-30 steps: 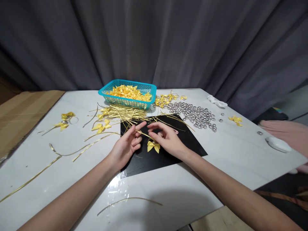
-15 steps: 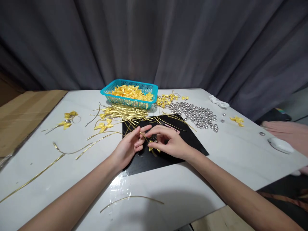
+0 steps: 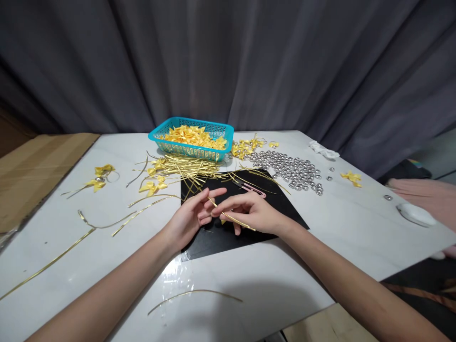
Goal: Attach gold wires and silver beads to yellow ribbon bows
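A thin gold twist tie (image 3: 240,222) runs slantwise between my two hands over the black mat (image 3: 210,244). My left hand (image 3: 188,218) is closed, pinching its far end between thumb and index finger. My right hand (image 3: 254,213) is closed on it too, thumb and fingertips on its middle, with the free end sticking out toward me. A bit of yellow ribbon bow (image 3: 223,222) shows beneath my right hand, mostly hidden by the fingers. Pink-handled snips (image 3: 254,191) lie on the mat just beyond my right hand.
A blue basket (image 3: 228,147) of yellow bows stands at the back. Before it lies a pile of gold ties (image 3: 185,167). Silver bells or beads (image 3: 295,172) spread at right, with a white dish (image 3: 415,215) near the edge. Cardboard (image 3: 46,166) is at left.
My right hand has shifted slightly and now grips the gold tie along its length, its tail showing over the thumb. The yellow bow is more covered, the snips less. My left hand has barely moved.
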The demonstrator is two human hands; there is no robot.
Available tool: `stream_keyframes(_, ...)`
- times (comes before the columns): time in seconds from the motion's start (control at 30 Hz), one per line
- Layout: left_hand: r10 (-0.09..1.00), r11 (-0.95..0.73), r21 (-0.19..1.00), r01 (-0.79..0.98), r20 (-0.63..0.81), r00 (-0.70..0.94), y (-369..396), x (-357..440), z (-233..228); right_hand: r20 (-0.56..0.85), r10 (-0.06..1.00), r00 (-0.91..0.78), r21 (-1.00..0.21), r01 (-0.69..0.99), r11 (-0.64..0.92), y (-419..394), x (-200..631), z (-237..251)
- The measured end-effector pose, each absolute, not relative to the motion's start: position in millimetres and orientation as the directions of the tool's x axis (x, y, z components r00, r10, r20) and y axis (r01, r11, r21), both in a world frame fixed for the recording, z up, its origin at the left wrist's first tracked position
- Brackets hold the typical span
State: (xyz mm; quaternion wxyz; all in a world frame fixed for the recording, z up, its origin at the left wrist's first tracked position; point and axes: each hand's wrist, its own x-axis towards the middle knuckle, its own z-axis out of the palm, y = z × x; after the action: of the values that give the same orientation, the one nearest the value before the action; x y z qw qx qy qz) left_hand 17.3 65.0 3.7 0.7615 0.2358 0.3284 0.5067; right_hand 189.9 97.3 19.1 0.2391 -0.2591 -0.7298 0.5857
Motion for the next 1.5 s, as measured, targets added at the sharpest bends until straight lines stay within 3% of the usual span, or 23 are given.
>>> stream_keyframes(0.1, 0.933, 0.358, 0.711, -0.606, -0.248, 0.26, 63.8, 18.9, 4.5, -0.025, 0.666, -0.745, -0.997, 0.069, 0.04, 97.8, 188.6, 17.6)
stream_keyframes(0.2, 0.939, 0.343, 0.708, -0.617, -0.249, 0.236, 62.8, 20.5, 6.7, -0.016, 0.687, -0.726, -0.992, -0.077, -0.105, 97.3, 184.1, 11.9)
stream_keyframes(0.33, 0.931, 0.365, 0.633, -0.682, -0.249, 0.266, 61.9, 20.7, 10.9, -0.059, 0.714, -0.698, -0.911, -0.254, -0.324, 92.8, 175.6, 4.0)
stream_keyframes(0.53, 0.929, 0.37, 0.57, -0.734, -0.232, 0.288, 60.7, 20.9, 10.8, -0.151, 0.698, -0.7, -0.794, -0.335, -0.507, 87.6, 174.6, 10.9)
stream_keyframes(0.73, 0.919, 0.394, 0.494, -0.775, -0.242, 0.313, 61.3, 25.0, 11.4, -0.157, 0.694, -0.703, -0.752, -0.371, -0.545, 90.1, 177.6, 12.8)
stream_keyframes(0.9, 0.938, 0.329, 0.529, -0.782, -0.279, 0.206, 59.6, 23.9, 11.5, -0.187, 0.72, -0.668, -0.708, -0.417, -0.57, 90.0, 176.2, 9.8)
stream_keyframes(1.03, 0.946, 0.316, 0.505, -0.803, -0.236, 0.223, 60.4, 21.5, 7.4, -0.206, 0.712, -0.672, -0.643, -0.455, -0.616, 92.7, 178.6, 9.6)
stream_keyframes(1.17, 0.956, 0.293, 0.568, -0.769, -0.194, 0.22, 63.7, 20.7, 5.7, -0.191, 0.727, -0.66, -0.621, -0.492, -0.61, 96.8, 181.3, 11.5)
stream_keyframes(1.37, 0.932, 0.316, 0.635, -0.705, -0.069, 0.356, 64.2, 14.1, 7.8, -0.203, 0.764, -0.612, -0.608, -0.533, -0.588, 98.4, 183.5, 19.2)
stream_keyframes(1.5, 0.939, 0.294, 0.658, -0.693, -0.065, 0.337, 62.9, 14.6, 10.2, -0.196, 0.753, -0.628, -0.592, -0.536, -0.602, 97.0, 183.2, 19.8)
